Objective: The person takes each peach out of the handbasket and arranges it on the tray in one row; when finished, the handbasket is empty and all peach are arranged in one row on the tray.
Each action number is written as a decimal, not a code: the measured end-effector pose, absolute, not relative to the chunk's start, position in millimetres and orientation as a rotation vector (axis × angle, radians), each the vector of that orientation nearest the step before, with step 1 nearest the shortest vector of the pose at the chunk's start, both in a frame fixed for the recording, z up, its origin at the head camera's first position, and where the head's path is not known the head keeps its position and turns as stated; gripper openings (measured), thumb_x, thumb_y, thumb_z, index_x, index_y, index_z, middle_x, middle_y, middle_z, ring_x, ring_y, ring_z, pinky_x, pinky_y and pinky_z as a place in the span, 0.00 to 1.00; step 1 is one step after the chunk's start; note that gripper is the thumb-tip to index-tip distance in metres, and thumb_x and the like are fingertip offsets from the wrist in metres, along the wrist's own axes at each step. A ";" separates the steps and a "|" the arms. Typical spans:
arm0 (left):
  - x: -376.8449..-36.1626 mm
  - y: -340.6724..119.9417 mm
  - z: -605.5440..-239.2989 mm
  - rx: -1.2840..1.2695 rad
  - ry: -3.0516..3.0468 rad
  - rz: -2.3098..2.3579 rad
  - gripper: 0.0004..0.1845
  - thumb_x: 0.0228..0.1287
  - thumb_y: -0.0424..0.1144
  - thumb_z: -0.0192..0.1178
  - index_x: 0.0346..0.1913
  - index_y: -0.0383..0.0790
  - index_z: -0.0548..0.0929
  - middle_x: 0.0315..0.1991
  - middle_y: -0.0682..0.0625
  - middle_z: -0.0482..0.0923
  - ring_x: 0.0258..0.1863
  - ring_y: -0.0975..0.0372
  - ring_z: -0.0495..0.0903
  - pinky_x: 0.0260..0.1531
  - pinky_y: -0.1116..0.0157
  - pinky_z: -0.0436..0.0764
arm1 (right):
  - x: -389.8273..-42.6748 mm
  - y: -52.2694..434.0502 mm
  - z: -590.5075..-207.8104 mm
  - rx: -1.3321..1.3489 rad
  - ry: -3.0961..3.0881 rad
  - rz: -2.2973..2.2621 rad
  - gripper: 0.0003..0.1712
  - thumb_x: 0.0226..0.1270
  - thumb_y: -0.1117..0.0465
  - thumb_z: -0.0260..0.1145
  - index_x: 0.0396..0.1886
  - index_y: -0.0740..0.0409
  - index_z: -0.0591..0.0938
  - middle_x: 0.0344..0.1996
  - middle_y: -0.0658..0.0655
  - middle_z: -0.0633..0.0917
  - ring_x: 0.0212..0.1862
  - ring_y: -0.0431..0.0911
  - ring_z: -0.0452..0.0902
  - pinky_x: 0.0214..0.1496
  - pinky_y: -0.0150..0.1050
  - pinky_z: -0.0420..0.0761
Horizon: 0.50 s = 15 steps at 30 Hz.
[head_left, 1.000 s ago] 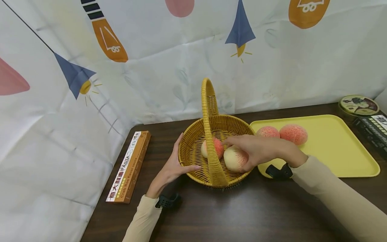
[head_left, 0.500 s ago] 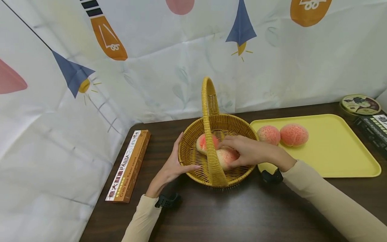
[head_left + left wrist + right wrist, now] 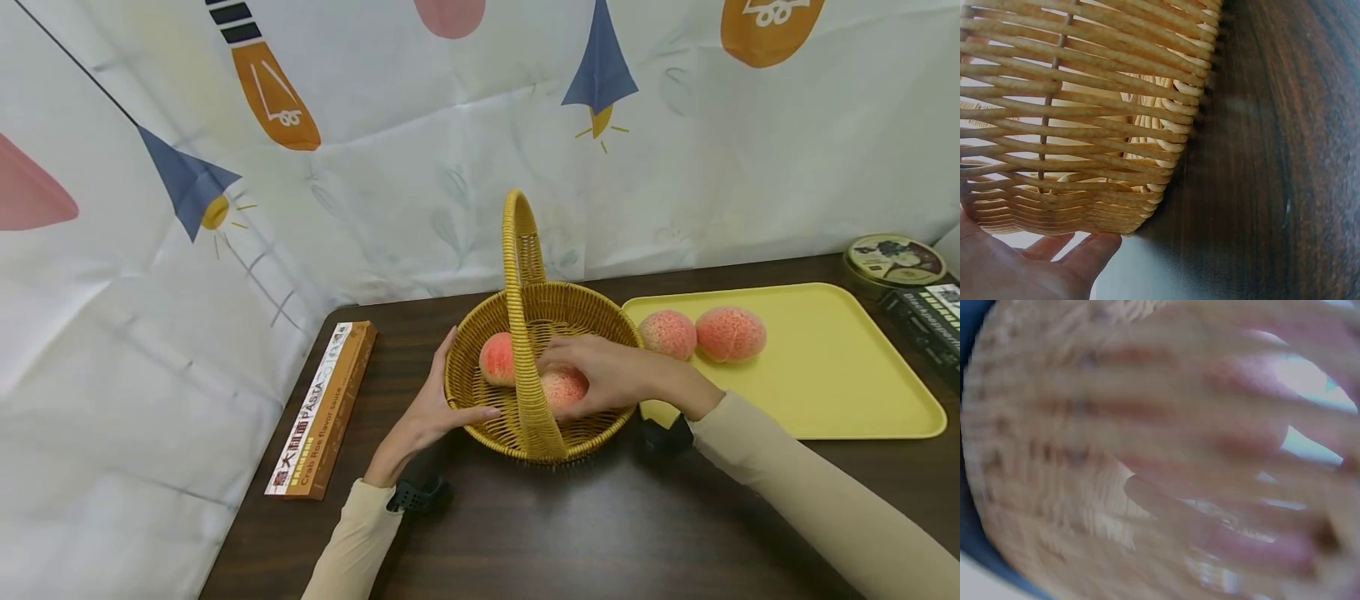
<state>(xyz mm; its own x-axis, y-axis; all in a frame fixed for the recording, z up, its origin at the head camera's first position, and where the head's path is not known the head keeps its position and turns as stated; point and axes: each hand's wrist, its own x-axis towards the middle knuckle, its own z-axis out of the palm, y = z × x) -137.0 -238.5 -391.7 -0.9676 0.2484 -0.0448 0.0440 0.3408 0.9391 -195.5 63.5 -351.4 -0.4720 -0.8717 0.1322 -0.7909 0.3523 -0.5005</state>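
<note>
A yellow wicker basket (image 3: 468, 333) with a tall arched handle (image 3: 525, 367) stands on the dark table. My left hand (image 3: 427, 408) holds its left side, thumb over the front rim and fingers along the outer wall. In the left wrist view, my left hand (image 3: 1035, 269) lies against the woven wall. Inside the basket, my right hand (image 3: 600, 371) grips a pink and cream peach (image 3: 566, 390), partly hidden by fingers and handle. Left of it lies another peach (image 3: 496, 358). The right wrist view is blurred, with woven wall (image 3: 1072, 481) in front of the hand.
A yellow tray (image 3: 840, 367) at the right bears two peaches, one rounder (image 3: 670, 333) and one longer (image 3: 731, 333). A pasta box (image 3: 322, 408) lies at the left. A round tin (image 3: 896, 262) and a black box (image 3: 926, 321) are at the far right.
My right hand has moved left and deeper into the basket with its peach. The other peach in the basket has shifted left. The left hand has kept its place on the basket.
</note>
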 end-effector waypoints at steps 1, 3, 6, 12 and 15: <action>-137.1 -238.3 -391.9 0.267 2.418 1.688 0.74 0.52 0.47 0.84 0.86 0.52 0.34 0.84 0.46 0.41 0.80 0.50 0.56 0.74 0.46 0.60 | -196.2 66.3 -349.4 -1.509 2.468 -0.731 0.28 0.57 0.55 0.83 0.57 0.55 0.84 0.55 0.53 0.81 0.57 0.50 0.78 0.60 0.52 0.78; -137.2 -237.9 -392.2 0.268 2.413 1.695 0.74 0.52 0.46 0.84 0.86 0.53 0.34 0.84 0.46 0.42 0.79 0.50 0.56 0.74 0.46 0.61 | -197.4 70.7 -346.5 -1.485 2.502 -0.668 0.30 0.55 0.57 0.84 0.58 0.55 0.84 0.56 0.54 0.81 0.58 0.52 0.78 0.59 0.53 0.79; -137.2 -237.6 -392.7 0.274 2.406 1.707 0.73 0.52 0.45 0.84 0.86 0.54 0.34 0.84 0.47 0.42 0.78 0.50 0.58 0.73 0.46 0.63 | -200.7 73.7 -347.8 -1.488 2.525 -0.669 0.31 0.54 0.59 0.85 0.58 0.56 0.84 0.56 0.55 0.81 0.59 0.53 0.78 0.60 0.53 0.79; -137.8 -237.3 -391.8 0.285 2.410 1.700 0.73 0.52 0.45 0.83 0.86 0.53 0.34 0.84 0.46 0.43 0.78 0.49 0.59 0.72 0.46 0.64 | -204.2 71.9 -360.4 -1.521 2.455 -0.861 0.32 0.53 0.57 0.86 0.57 0.56 0.84 0.53 0.53 0.80 0.55 0.49 0.78 0.59 0.50 0.79; -137.5 -236.8 -392.0 0.286 2.406 1.708 0.73 0.52 0.43 0.83 0.86 0.53 0.34 0.84 0.46 0.44 0.78 0.49 0.58 0.72 0.46 0.64 | -204.3 70.2 -365.5 -1.509 2.438 -0.895 0.33 0.52 0.57 0.87 0.58 0.55 0.84 0.53 0.53 0.80 0.55 0.51 0.78 0.58 0.51 0.79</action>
<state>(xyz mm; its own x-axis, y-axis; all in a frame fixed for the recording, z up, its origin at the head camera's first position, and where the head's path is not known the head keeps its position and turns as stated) -137.5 -236.8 -392.0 -0.9659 0.2567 -0.0328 0.0538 0.3232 0.9448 -204.3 70.2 -365.5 -0.4882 -0.8527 0.1860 -0.7704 0.3209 -0.5509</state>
